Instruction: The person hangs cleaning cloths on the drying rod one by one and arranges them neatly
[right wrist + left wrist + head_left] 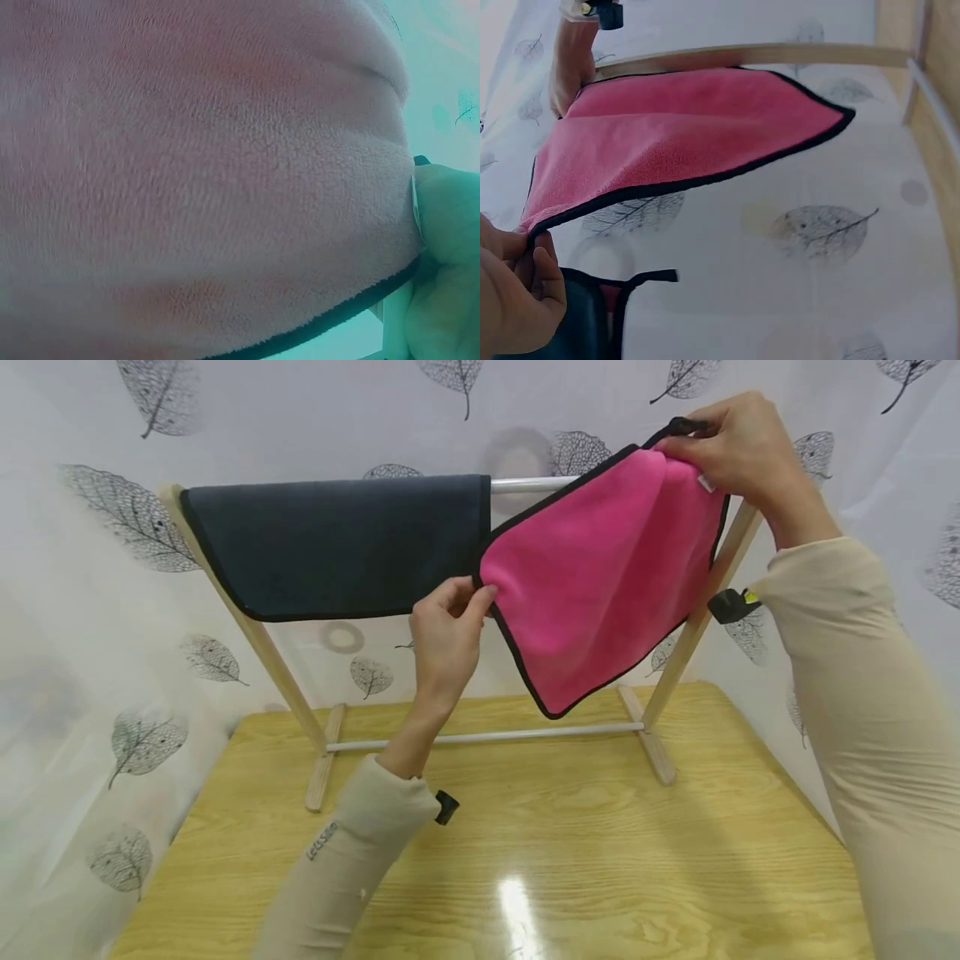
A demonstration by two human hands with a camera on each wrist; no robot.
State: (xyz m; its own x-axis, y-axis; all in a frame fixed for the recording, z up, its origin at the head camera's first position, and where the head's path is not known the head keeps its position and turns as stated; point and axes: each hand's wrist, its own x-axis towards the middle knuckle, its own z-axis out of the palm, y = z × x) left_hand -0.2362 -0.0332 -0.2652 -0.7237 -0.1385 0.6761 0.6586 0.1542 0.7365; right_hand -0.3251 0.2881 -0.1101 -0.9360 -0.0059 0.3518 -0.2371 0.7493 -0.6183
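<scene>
A pink cloth (585, 585) with black edging is held up in front of the right part of a wooden rack. My left hand (450, 627) pinches its left corner between thumb and fingers. At the upper right, my right hand (738, 447) grips the top edge near a small white tag (706, 483). The cloth's lower corner hangs free. A dark grey cloth (337, 547), also edged in black, drapes over the rack's top bar (532, 485) on the left. In the right wrist view, pink fabric (210, 165) fills most of the picture and hides the right fingertips.
The rack has slanted wooden legs (288, 685), flat wooden feet (648, 743) and a white lower bar (525, 733). It stands on a wood-grain table (585, 843). Behind hangs a pale curtain (300, 410) printed with leaves.
</scene>
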